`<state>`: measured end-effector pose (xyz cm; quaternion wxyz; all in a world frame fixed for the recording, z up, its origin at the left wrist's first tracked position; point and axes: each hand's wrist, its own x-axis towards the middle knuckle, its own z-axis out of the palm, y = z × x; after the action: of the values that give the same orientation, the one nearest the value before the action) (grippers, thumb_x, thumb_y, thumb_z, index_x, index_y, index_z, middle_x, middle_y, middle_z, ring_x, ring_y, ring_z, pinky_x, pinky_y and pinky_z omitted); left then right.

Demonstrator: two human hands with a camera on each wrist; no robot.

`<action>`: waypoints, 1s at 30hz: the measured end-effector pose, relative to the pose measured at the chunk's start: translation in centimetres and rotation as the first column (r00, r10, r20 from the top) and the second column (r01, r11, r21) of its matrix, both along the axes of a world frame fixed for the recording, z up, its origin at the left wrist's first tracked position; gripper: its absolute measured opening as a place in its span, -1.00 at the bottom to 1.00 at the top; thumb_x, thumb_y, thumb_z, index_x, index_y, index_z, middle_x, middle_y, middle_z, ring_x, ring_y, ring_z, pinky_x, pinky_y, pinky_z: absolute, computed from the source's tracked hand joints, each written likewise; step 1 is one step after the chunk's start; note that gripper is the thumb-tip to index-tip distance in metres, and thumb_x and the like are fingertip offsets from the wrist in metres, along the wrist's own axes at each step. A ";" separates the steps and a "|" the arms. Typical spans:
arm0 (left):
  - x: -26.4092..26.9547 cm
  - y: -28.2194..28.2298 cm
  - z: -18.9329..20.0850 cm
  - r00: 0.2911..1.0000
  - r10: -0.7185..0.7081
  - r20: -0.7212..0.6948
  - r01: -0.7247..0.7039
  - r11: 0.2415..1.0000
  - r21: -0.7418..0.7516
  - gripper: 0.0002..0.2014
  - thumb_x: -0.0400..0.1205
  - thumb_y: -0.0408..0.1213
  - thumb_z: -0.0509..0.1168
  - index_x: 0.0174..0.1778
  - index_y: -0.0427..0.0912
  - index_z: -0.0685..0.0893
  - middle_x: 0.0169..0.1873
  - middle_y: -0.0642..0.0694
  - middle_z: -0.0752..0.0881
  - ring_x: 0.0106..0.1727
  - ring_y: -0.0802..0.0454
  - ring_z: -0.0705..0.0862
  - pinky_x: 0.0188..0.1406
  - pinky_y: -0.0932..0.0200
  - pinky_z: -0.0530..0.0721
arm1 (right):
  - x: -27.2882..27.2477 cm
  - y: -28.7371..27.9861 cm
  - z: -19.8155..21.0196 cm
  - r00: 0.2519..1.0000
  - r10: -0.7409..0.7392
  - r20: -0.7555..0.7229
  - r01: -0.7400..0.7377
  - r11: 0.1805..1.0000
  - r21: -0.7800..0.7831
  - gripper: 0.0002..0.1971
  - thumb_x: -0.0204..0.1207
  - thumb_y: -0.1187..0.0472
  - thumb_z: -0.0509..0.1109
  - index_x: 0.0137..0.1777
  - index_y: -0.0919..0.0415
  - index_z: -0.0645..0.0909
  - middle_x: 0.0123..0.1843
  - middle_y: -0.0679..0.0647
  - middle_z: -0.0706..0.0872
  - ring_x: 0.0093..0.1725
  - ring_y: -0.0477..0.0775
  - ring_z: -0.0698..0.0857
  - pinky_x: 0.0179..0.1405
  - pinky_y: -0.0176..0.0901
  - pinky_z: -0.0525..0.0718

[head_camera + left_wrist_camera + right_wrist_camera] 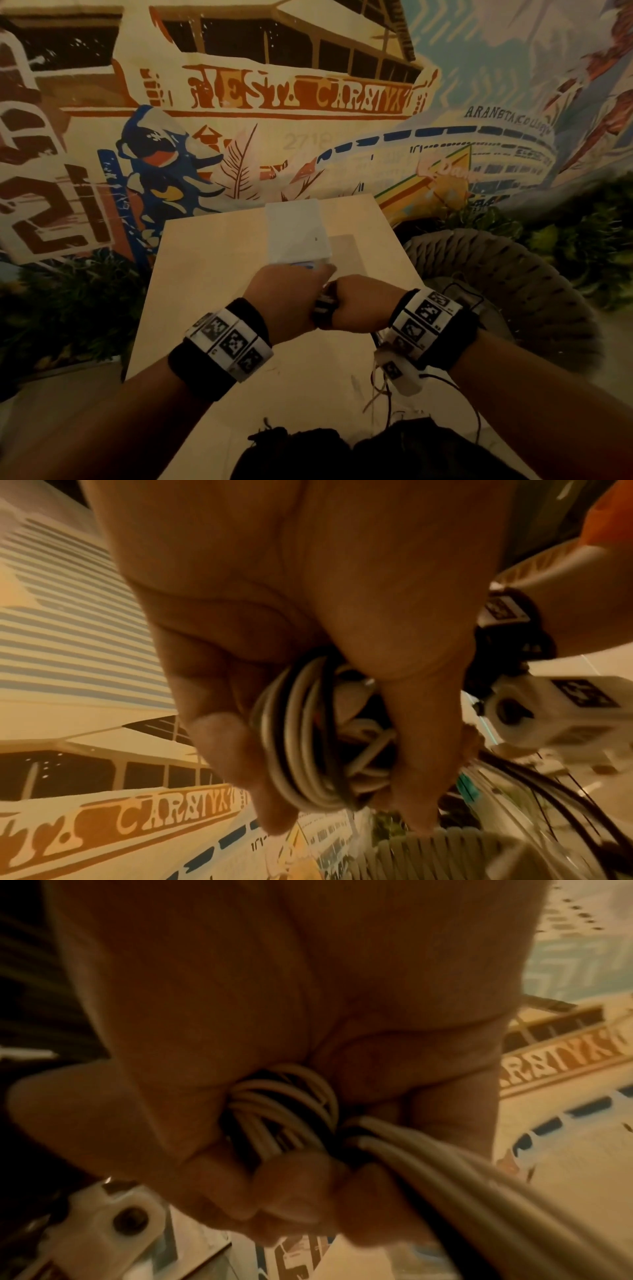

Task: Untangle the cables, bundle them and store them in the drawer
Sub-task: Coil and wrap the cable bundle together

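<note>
Both hands meet above the middle of a light wooden table and hold one coiled cable bundle of white and dark cords between them. My left hand curls its fingers and thumb round the coil, whose white loops and a white plug show in the left wrist view. My right hand grips the same coil from the right, with pale cords running out past its fingers toward the lower right. A small white drawer unit stands on the table just beyond the hands; whether its drawer is open is hidden.
A grey woven chair stands right of the table with a thin dark cable on its seat. Thin wires trail over the table's near right. A painted mural wall and green plants lie behind.
</note>
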<state>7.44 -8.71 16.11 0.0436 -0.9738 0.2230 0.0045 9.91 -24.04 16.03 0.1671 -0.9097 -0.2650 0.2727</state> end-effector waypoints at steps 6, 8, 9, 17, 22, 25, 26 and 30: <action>0.3 3.5 0.0 0.942 -0.041 -0.334 -0.170 0.799 -0.577 0.30 0.25 0.44 0.50 0.73 0.32 -0.23 0.47 0.10 0.60 0.32 0.09 0.68 0.31 -0.07 0.71 | 0.8 -3.2 0.2 0.988 -0.060 -0.145 0.106 0.937 0.333 -0.75 0.59 0.19 0.46 -0.33 0.05 0.58 -0.54 -0.07 0.63 -0.53 -0.08 0.58 -0.29 -0.01 0.65; 0.7 4.1 -0.9 0.910 -0.147 -0.388 -0.210 0.643 -0.737 0.11 0.33 0.47 0.44 0.74 0.24 0.09 0.40 0.21 0.62 0.30 0.18 0.68 0.26 -0.03 0.73 | 0.8 -3.6 0.6 0.986 -0.040 -0.159 0.109 0.884 0.454 -0.79 0.60 0.25 0.45 -0.30 0.14 0.66 -0.48 0.06 0.66 -0.47 0.02 0.63 -0.20 0.04 0.67; 0.7 4.0 -1.1 0.906 -0.208 -0.369 -0.181 0.598 -0.781 -0.09 0.41 0.46 0.39 0.65 0.19 0.32 0.34 0.27 0.66 0.28 0.22 0.68 0.26 0.06 0.72 | 0.6 -3.6 0.9 0.984 -0.025 -0.174 0.112 0.855 0.507 -0.82 0.61 0.27 0.45 -0.24 0.22 0.70 -0.44 0.18 0.67 -0.43 0.06 0.65 -0.20 -0.01 0.67; 0.0 1.1 1.0 0.827 -0.465 -0.315 -0.248 0.201 -0.948 -0.51 0.56 -0.11 0.53 0.41 -0.11 0.66 0.29 -0.06 0.75 -0.09 -0.18 0.85 -0.29 0.03 0.82 | -0.7 -1.4 1.5 0.984 0.097 -0.149 0.027 0.747 0.664 -0.93 0.63 0.19 0.40 -0.06 -0.01 0.67 -0.30 0.11 0.77 -0.32 0.05 0.72 -0.25 -0.14 0.69; -0.2 0.9 1.7 0.876 -0.449 -0.178 -0.118 0.159 -0.980 -0.78 0.62 -0.53 0.38 0.00 -0.12 0.81 0.16 0.02 0.82 0.08 0.11 0.81 -0.07 0.08 0.80 | -0.5 -1.4 0.9 0.976 0.115 -0.183 0.016 0.806 0.591 -0.87 0.57 0.14 0.52 0.08 0.02 0.68 -0.19 -0.18 0.81 -0.16 -0.11 0.80 -0.10 -0.13 0.80; 0.5 1.7 2.2 0.913 -0.392 -0.110 -0.092 0.064 -0.994 -0.89 0.63 -0.43 0.39 -0.03 -0.16 0.78 -0.01 -0.02 0.84 0.13 -0.09 0.80 0.16 -0.06 0.75 | -0.6 -1.5 -1.1 0.943 0.082 -0.322 0.114 0.830 0.545 -0.81 0.75 0.10 0.28 0.08 0.20 0.64 -0.34 -0.27 0.71 -0.36 -0.16 0.65 -0.22 -0.26 0.67; 0.6 2.0 2.3 0.919 -0.374 -0.123 -0.129 0.009 -0.992 -0.90 0.61 -0.36 0.39 -0.07 -0.10 0.79 -0.09 -0.05 0.83 0.07 -0.17 0.79 0.15 -0.09 0.74 | -0.7 -1.9 -1.5 0.936 0.050 -0.347 0.163 0.815 0.556 -0.74 0.77 0.05 0.23 -0.01 0.17 0.64 -0.42 -0.25 0.65 -0.42 -0.16 0.57 -0.26 -0.22 0.62; 1.0 3.6 2.1 0.959 -0.253 -0.131 -0.134 0.007 -0.991 -0.89 0.59 -0.29 0.40 -0.21 -0.04 0.81 -0.28 -0.18 0.79 -0.15 -0.26 0.75 0.13 -0.21 0.73 | -0.5 -3.6 -2.7 0.953 -0.032 -0.302 0.194 0.829 0.524 -0.60 0.68 -0.23 0.17 -0.09 0.07 0.62 -0.44 -0.13 0.45 -0.38 -0.01 0.49 -0.22 -0.15 0.62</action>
<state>8.47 -5.14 18.20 -0.6852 -0.6983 0.2060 -0.0218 9.42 -27.67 13.37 0.4719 -0.7899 -0.2508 0.3009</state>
